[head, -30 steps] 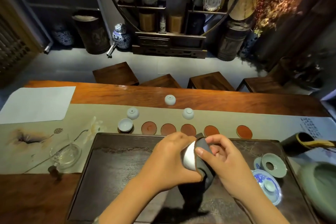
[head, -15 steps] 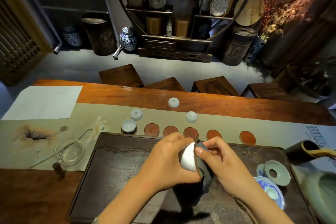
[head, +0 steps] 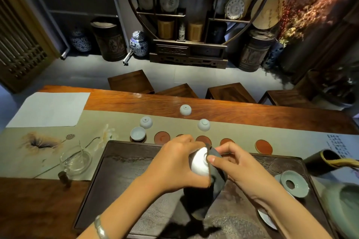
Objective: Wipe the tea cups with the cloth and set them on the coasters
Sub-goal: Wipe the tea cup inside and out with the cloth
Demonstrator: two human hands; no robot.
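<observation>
A white cup held over the dark tray, cloth pressed against it.

The left hand (head: 175, 163) curls around the white tea cup (head: 200, 163) above the tray (head: 124, 172), while the right hand (head: 238, 169) pinches the dark cloth (head: 215, 178) against its side (thumb on the fabric). At 12 o'clock from the hands runs a row of red coasters (head: 161, 137); at 10 o'clock one upright cup (head: 138, 133), apparently empty, sits on a coaster. Three inverted cups (head: 203, 124) rest beyond on the runner (head: 281, 134).
</observation>
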